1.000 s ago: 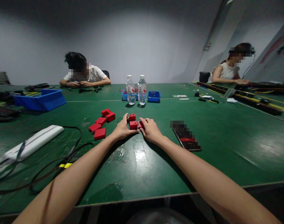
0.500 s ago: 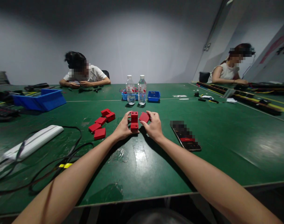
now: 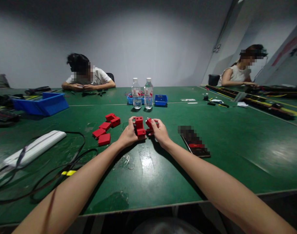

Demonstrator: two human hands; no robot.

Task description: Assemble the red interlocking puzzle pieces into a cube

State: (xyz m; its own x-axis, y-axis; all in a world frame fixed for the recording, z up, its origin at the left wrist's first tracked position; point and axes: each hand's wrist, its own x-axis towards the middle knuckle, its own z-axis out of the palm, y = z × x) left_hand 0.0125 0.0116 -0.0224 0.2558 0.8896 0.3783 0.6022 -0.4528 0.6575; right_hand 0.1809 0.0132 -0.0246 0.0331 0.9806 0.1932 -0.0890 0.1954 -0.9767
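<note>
My left hand (image 3: 128, 133) is closed around a stepped red block (image 3: 140, 126) with small holes in its faces, held upright just over the green table. To its right, my right hand (image 3: 160, 131) pinches a smaller red block (image 3: 149, 122), tilted, with a small shiny bit at its upper end. A narrow gap separates the two pieces. More red lies below the small block, partly behind my right fingers; I cannot tell what it belongs to. Left of my left hand lies a loose group of several red blocks (image 3: 104, 139).
Two water bottles (image 3: 148, 94) stand ahead, beside small blue bins (image 3: 161, 100). A phone (image 3: 195, 144) lies right of my right hand. At left are a white power strip (image 3: 34, 149), black cables (image 3: 83, 144) and a large blue bin (image 3: 42, 105). Two people sit across the table.
The small red block in my right hand has turned from showing its flat face to a narrow, tilted side. The stepped block in my left hand has tilted slightly.
</note>
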